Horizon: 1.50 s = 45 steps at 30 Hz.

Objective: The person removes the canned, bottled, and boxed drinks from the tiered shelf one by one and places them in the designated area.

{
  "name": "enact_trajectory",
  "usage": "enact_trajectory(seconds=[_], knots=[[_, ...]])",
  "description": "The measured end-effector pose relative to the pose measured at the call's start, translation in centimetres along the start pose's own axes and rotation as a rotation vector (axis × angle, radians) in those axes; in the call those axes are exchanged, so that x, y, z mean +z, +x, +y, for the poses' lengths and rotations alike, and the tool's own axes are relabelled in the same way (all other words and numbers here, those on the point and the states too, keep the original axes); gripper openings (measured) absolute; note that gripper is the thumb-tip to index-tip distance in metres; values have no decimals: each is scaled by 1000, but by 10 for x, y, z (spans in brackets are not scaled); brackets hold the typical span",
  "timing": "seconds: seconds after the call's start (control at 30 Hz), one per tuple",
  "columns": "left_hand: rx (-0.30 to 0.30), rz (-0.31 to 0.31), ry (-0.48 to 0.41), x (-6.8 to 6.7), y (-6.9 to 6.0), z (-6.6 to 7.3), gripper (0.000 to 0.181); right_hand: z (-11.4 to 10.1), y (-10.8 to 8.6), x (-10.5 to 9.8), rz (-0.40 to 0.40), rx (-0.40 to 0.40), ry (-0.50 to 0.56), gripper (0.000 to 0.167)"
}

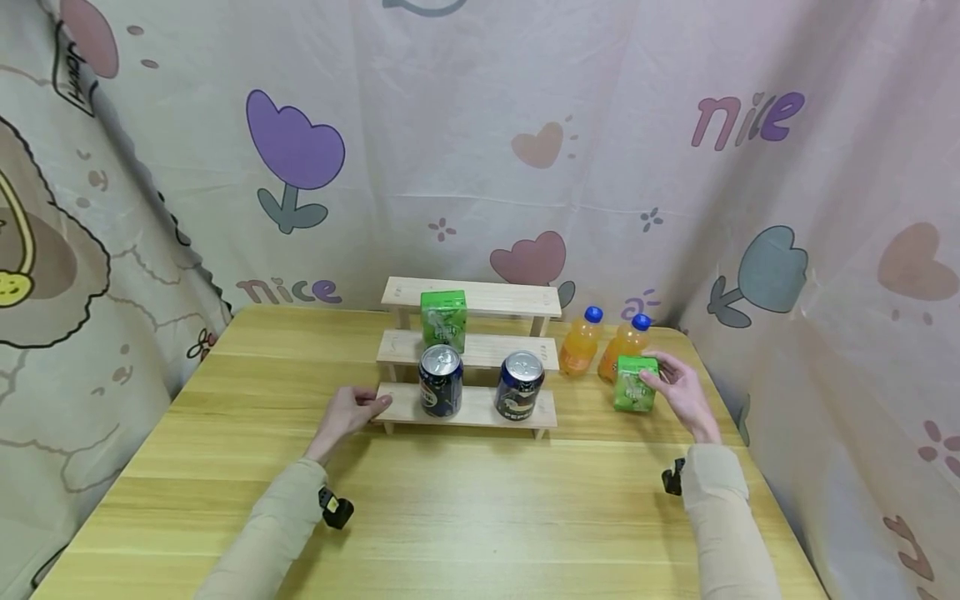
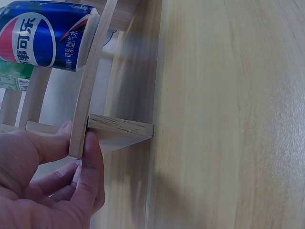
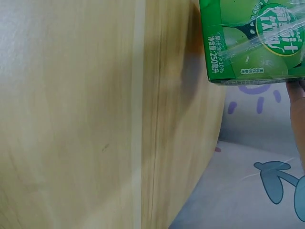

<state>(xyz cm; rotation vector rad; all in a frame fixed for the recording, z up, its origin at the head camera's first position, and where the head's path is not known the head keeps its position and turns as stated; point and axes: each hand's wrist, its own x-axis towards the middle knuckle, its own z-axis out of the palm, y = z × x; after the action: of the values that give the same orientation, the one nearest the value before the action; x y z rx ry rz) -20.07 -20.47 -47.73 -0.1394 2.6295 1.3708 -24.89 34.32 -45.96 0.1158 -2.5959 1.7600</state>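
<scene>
In the head view a three-step wooden rack stands on the table. My left hand pinches the left end of its lowest step; the left wrist view shows thumb and fingers of the hand on either side of the board. On that step are two dark blue cans, one at the centre-left and one at the right. A green carton stands on the middle step. My right hand grips another green carton, also seen in the right wrist view.
Two orange bottles with blue caps, one nearer the rack and one partly behind the right carton, stand right of the rack. A printed curtain hangs behind the table and along its sides.
</scene>
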Motion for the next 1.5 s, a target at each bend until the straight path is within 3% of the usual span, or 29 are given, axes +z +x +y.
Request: enact_trajectory(seconds=[0.23, 0.57, 0.77, 1.1, 1.27, 1.5], knots=[[20, 3, -3, 0, 2, 0, 47, 0, 2, -4, -45, 33, -51, 57], [24, 4, 0, -1, 1, -1, 45, 7, 1, -20, -120, 33, -30, 56], [13, 2, 9, -1, 0, -1, 47, 8, -2, -25, -142, 88, -76, 63], [4, 0, 14, 0, 1, -1, 47, 8, -2, -23, -159, 145, 57, 70], [17, 4, 14, 0, 1, -1, 47, 6, -4, -23, -127, 128, 90, 68], [24, 7, 15, 0, 0, 0, 47, -1, -3, -17, 12, 18, 100, 58]])
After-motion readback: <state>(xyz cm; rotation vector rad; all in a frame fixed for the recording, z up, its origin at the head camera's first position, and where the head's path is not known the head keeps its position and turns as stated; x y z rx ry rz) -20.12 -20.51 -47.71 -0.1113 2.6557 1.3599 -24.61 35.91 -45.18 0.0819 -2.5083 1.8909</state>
